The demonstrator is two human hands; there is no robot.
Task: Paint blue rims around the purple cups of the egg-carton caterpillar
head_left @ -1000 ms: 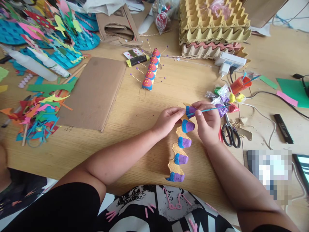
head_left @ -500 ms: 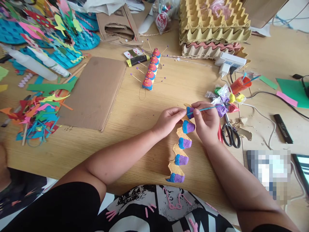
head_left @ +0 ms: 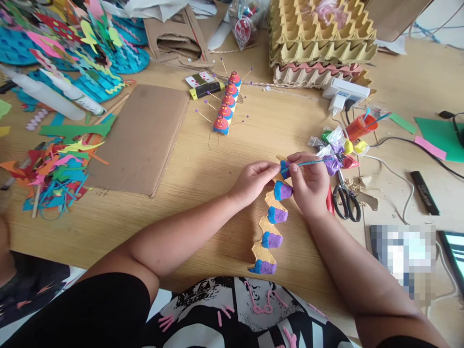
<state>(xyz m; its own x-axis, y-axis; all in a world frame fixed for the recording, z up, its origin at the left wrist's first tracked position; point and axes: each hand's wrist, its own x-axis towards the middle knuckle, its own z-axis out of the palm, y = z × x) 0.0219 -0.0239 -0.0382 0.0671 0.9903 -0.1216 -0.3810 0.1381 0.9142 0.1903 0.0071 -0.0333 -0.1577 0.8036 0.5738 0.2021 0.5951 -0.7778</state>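
Note:
A strip of egg carton [head_left: 268,224] runs toward my body, its cups covered in purple and blue clay and its yellow card bare between them. The far end is pinched between the thumb and fingers of my left hand [head_left: 253,183]. My right hand [head_left: 312,186] is closed round a thin blue modelling tool [head_left: 310,163], whose tip lies against the purple and blue clay of the farthest cup. Fingers hide part of that cup. Farther back stands a finished-looking egg-carton caterpillar [head_left: 228,100] with red and blue clay, smiling faces and purple-tipped sticks.
Scissors [head_left: 346,200] and bagged clay [head_left: 333,162] lie right of my right hand, near an orange cup [head_left: 360,126]. Cardboard [head_left: 141,140] and paper scraps [head_left: 61,169] are at left. Egg trays [head_left: 321,48] are stacked behind. A black marker [head_left: 425,193] lies far right.
Almost nothing differs. Both hands keep their hold, and the tool's tip stays at the farthest cup; the whole view shifts very slightly.

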